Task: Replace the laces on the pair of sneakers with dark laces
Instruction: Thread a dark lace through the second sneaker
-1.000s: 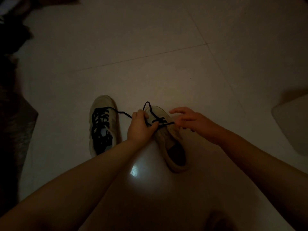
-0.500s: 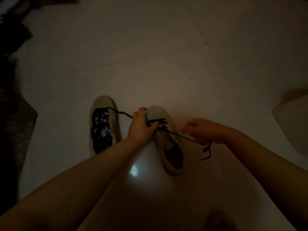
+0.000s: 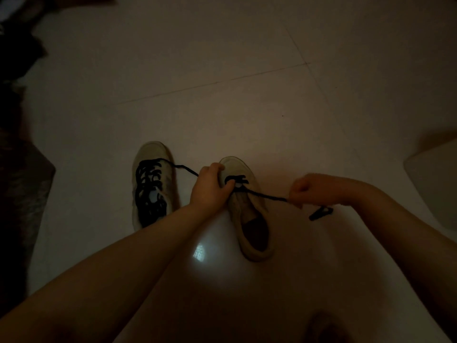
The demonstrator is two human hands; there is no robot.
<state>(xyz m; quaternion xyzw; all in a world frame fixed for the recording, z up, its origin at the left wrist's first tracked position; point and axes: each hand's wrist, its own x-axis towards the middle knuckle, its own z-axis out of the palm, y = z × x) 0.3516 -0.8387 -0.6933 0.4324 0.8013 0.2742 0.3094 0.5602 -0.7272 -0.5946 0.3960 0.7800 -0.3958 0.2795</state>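
Dim tiled floor (image 3: 222,70) | laced sneaker (image 3: 150,184) lies at left | left hand (image 3: 210,189) grips toe of second sneaker (image 3: 249,209) | dark lace (image 3: 267,196) runs taut from its eyelets rightward | right hand (image 3: 309,189) pinches lace, loose end trailing beyond.

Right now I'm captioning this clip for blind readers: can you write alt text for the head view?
A person's left hand grips the toe of a pale sneaker on a dim tiled floor, while the right hand pulls a dark lace taut from its lowest eyelets. A second sneaker, already laced dark, lies to the left.
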